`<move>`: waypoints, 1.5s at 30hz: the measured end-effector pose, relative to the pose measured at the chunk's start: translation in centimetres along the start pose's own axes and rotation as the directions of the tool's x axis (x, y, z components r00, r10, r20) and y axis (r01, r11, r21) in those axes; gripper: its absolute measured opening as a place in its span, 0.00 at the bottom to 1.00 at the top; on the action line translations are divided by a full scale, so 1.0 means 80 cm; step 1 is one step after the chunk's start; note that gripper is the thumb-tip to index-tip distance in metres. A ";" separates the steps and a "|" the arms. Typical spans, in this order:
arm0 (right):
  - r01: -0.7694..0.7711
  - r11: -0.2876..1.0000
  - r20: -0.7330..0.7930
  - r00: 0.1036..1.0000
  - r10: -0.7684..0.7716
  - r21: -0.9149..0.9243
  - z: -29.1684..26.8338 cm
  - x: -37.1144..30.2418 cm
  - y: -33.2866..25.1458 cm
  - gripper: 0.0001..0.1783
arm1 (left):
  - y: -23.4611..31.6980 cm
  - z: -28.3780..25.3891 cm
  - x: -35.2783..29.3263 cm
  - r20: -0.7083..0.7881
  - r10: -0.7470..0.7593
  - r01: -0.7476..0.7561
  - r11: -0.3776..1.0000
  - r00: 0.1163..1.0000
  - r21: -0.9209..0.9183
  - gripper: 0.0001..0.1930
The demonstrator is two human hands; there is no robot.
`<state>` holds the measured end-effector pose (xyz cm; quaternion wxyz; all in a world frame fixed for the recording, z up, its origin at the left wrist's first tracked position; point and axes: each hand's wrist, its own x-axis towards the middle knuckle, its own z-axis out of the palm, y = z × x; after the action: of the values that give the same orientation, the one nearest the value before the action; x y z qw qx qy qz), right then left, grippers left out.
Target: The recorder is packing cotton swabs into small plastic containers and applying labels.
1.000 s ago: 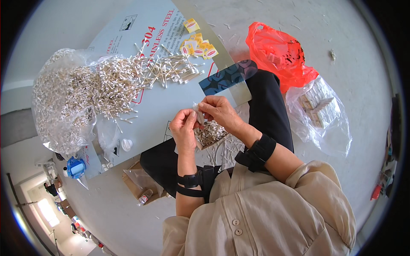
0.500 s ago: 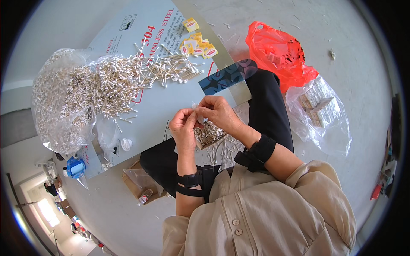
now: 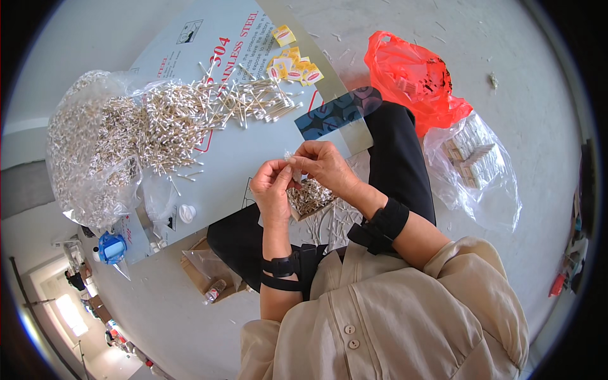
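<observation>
- A small clear plastic sachet is pinched between both hands, held above the lap.
- The left hand grips its lower edge with thumb and fingertips; the right hand grips its top edge.
- The sachet looks featherlight, thin, soft and slippery, best held by its edges.
- Just below the hands sits a small box of cotton swabs.
- Beyond the left hand, cotton swabs spill from a large clear bag over a grey sheet.
- Beyond the right hand lies a red plastic bag.
</observation>
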<state>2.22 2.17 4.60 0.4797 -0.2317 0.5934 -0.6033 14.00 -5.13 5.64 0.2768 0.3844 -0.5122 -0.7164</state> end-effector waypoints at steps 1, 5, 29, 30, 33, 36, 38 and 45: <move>-0.004 1.000 0.000 1.000 0.004 0.000 0.000 0.000 -0.001 0.12 | 0.000 0.000 0.000 0.000 -0.001 0.001 1.000 1.000 0.006 0.03; 0.002 1.000 -0.004 1.000 -0.002 -0.004 -0.001 0.000 0.000 0.11 | 0.001 0.001 0.000 -0.003 0.005 -0.005 1.000 1.000 0.024 0.03; -0.055 0.994 -0.005 0.998 0.056 0.094 -0.001 0.000 0.003 0.11 | 0.001 0.002 0.000 0.002 0.021 -0.021 1.000 1.000 0.014 0.04; -0.056 0.994 -0.006 0.998 0.057 0.094 -0.001 0.000 0.003 0.11 | 0.000 0.001 0.000 0.003 0.021 -0.021 1.000 1.000 0.014 0.04; -0.082 0.991 -0.011 0.996 0.083 0.102 -0.001 0.000 0.001 0.11 | -0.001 0.001 0.000 0.001 0.026 -0.026 0.999 1.000 0.027 0.05; -0.091 0.988 -0.012 0.996 0.093 0.124 -0.001 0.000 0.001 0.10 | -0.001 0.001 -0.001 0.003 0.032 -0.033 0.999 0.999 0.032 0.06; -0.095 0.986 -0.018 0.995 0.099 0.134 0.000 -0.001 -0.001 0.10 | -0.001 0.001 -0.001 -0.004 0.041 -0.041 0.999 0.999 0.031 0.06; -0.070 0.994 -0.008 0.997 0.071 0.086 -0.002 -0.001 0.000 0.11 | -0.003 -0.001 -0.001 -0.004 0.057 -0.057 0.997 0.998 0.050 0.06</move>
<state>2.11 2.29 4.63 0.5071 -0.1865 0.5772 -0.6122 14.06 -5.04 5.43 0.2888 0.3782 -0.5399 -0.6943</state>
